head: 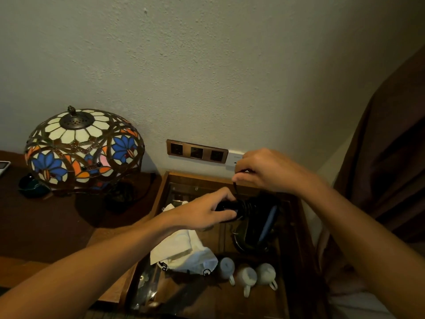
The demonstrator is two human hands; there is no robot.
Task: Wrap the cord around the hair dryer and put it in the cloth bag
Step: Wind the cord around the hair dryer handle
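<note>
The hair dryer [248, 210] lies level between the hands, handle toward the left hand [202, 214], which grips it. Above, the right hand [264, 171] pinches the cord [235, 188]; cloth bag [184, 249] below the left wrist.

One head-worn view only, looking forward and steeply down from close above the wooden tray [165, 180], wall [207, 65] far ahead, both forearms entering from near.
</note>
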